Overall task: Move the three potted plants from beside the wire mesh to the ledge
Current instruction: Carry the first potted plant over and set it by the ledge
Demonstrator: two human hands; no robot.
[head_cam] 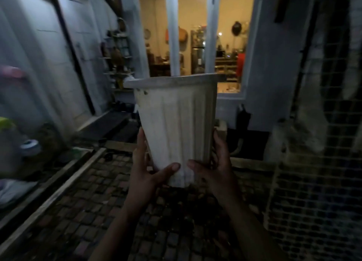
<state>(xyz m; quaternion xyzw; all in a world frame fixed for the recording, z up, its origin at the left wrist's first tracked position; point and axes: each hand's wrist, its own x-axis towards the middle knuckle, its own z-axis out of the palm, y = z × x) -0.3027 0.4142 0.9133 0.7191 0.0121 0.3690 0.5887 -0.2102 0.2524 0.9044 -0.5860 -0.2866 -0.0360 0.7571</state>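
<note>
I hold a tall white ribbed pot point(176, 123) upright in front of me, raised above the paved ground. My left hand point(146, 168) grips its lower left side with the thumb across the front. My right hand point(213, 168) grips the lower right side, thumb also on the front. The pot tapers toward its base and has a wide flat rim. From this low angle, whatever is inside the pot is hidden. The wire mesh point(317, 192) stands at the right.
Brick paving point(98, 202) lies below, edged by a concrete curb point(49, 202) on the left. A lit window point(192, 35) is straight ahead in a pale wall. Coloured items point(13, 143) sit at the far left. A rack of small objects point(119, 55) hangs left of the window.
</note>
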